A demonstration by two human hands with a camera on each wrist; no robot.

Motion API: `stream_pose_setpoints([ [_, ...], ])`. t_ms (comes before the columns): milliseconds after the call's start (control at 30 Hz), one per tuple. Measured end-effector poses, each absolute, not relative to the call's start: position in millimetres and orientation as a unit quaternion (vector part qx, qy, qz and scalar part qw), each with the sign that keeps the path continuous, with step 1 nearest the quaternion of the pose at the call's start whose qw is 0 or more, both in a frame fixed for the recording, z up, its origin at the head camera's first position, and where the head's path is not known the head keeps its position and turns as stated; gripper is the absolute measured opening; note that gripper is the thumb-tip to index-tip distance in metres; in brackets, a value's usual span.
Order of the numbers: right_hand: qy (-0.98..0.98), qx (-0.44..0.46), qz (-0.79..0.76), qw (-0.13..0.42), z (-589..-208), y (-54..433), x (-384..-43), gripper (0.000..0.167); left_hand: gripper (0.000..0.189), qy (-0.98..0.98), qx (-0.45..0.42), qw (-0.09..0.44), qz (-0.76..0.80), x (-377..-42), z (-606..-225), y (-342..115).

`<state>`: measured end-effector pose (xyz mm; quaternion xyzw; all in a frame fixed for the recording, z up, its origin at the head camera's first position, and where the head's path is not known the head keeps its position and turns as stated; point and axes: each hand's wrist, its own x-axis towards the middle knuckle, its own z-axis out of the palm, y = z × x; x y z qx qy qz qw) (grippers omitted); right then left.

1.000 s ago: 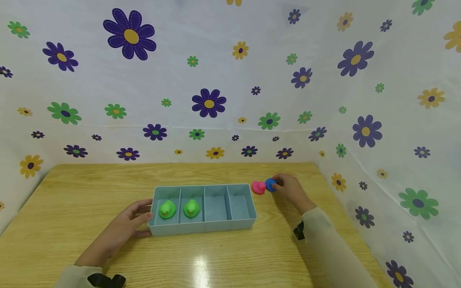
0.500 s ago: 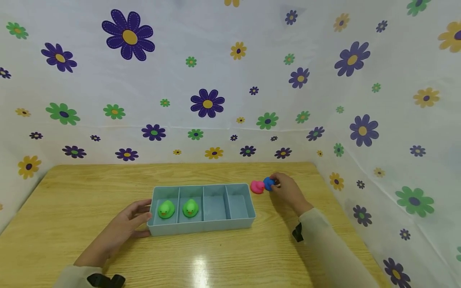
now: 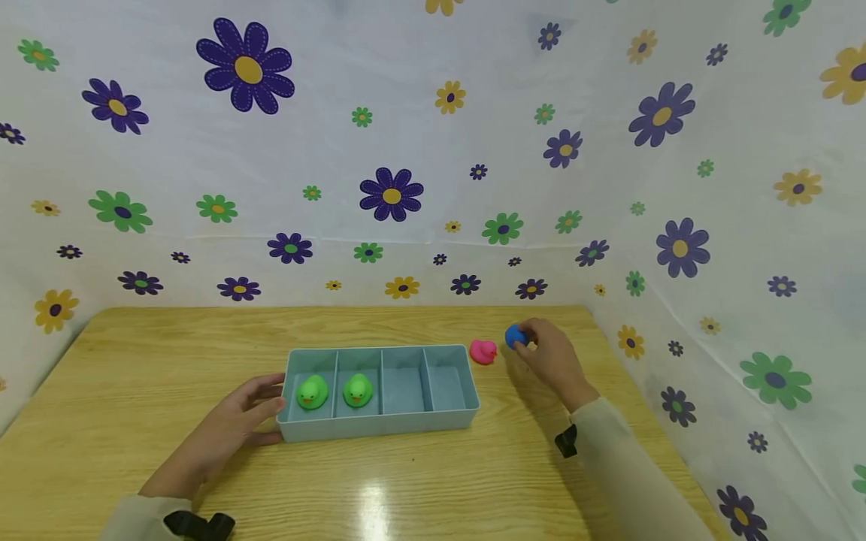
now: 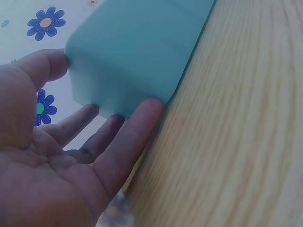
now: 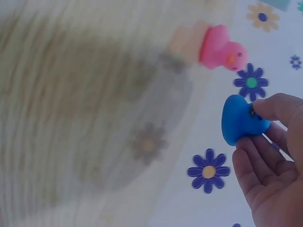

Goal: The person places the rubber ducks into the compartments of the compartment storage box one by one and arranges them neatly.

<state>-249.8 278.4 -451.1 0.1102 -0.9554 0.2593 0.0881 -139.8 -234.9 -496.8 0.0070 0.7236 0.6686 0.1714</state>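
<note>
In the head view, my right hand (image 3: 555, 359) pinches a blue rubber duck (image 3: 516, 336) between thumb and fingers. The right wrist view shows this blue duck (image 5: 244, 120) off the table, its flat base toward the wood and its head partly covered by the thumb. A pink rubber duck (image 3: 483, 352) stands just left of it, apart. My left hand (image 3: 233, 421) rests its spread fingers against the left end of a pale blue divided box (image 3: 379, 429); its fingertips (image 4: 150, 108) touch that end wall. A green duck (image 3: 313, 392) sits in the leftmost compartment, another green duck (image 3: 357, 391) in the second.
The box stands on a wooden table (image 3: 433, 481); its two right compartments hold nothing. A white flowered sheet (image 3: 433, 150) rises behind the table's back edge and along the right side. The pink duck lies close to the box's back right corner.
The blue duck, touching the pink one before, has been lifted by my right hand and moved slightly right, leaving a gap. My left hand and the box have kept their places.
</note>
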Motion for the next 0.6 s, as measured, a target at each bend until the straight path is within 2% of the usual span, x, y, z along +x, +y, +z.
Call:
stream_pose_setpoints([
  [300,-0.935,0.133,0.304,0.128,-426,255,-236,0.035,0.070,0.720,0.010,0.170,0.672,-139,-498,-237],
  [600,-0.917,0.197,0.311,0.154,-413,224,-219,0.029,0.069,0.724,0.006,0.173,0.668,-139,-494,-234],
])
